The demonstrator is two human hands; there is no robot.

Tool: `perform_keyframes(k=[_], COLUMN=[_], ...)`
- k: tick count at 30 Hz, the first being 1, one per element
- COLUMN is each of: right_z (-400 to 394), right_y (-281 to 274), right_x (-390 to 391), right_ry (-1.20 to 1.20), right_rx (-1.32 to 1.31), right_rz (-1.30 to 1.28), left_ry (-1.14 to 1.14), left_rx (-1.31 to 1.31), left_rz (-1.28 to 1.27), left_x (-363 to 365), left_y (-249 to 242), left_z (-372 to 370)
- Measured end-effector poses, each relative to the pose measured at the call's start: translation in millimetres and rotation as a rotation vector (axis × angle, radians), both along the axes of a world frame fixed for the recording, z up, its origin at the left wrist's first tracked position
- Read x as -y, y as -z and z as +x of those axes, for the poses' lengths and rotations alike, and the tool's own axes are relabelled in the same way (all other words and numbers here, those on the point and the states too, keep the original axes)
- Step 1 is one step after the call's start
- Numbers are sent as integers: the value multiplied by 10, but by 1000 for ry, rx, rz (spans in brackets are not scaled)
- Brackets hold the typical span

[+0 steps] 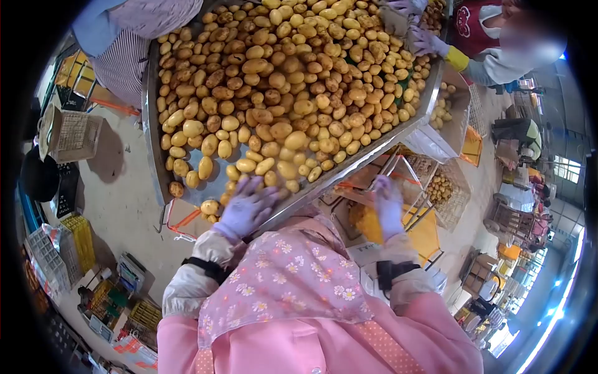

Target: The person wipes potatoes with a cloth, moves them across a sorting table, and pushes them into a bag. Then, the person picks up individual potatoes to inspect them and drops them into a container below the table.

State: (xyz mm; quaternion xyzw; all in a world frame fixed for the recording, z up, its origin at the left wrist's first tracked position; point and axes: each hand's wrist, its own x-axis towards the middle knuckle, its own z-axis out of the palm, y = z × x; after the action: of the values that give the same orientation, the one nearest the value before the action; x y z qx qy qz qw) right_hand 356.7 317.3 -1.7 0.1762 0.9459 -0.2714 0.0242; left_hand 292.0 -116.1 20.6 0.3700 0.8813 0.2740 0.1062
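My left hand (248,209), in a lilac glove, lies with its fingers spread against several potatoes at the near corner of a metal sorting table (215,165). No potato shows gripped in it. A big heap of yellow-brown potatoes (293,93) covers most of the tabletop, and a few near the middle look blurred. Beyond the table's right rim, my right hand (389,204), gloved alike, hangs over an orange-yellow sack (423,234) on a metal frame. Its fingers point away from me, apparently stretched out, with nothing visible in them.
Co-workers stand at the far left and far right; one person's gloved hand (430,42) reaches onto the potatoes. A mesh bag of potatoes (441,187) is right of the table. Wicker basket (78,136) and plastic crates (50,258) sit on the floor to the left.
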Motion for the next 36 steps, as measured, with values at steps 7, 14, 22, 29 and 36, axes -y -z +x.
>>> perform_keyframes(k=[7, 14, 22, 29, 36], right_z=[-757, -1238, -412, -1179, -1262], right_y=[-173, -190, -491, -1030, 9], right_x=[1156, 1874, 139, 1184, 2315], right_ry=[-581, -597, -34, -25, -736], right_rx=[-83, 368, -59, 139, -139], right_rz=[-3, 295, -139, -358, 273], left_ry=[-803, -1101, -1140, -537, -125], left_rx=[160, 177, 226, 24, -7], left_rz=[257, 572, 559, 268, -99], left_x=[434, 798, 793, -5, -26], left_y=[203, 407, 61, -18, 115], left_z=[-234, -171, 265, -96, 13])
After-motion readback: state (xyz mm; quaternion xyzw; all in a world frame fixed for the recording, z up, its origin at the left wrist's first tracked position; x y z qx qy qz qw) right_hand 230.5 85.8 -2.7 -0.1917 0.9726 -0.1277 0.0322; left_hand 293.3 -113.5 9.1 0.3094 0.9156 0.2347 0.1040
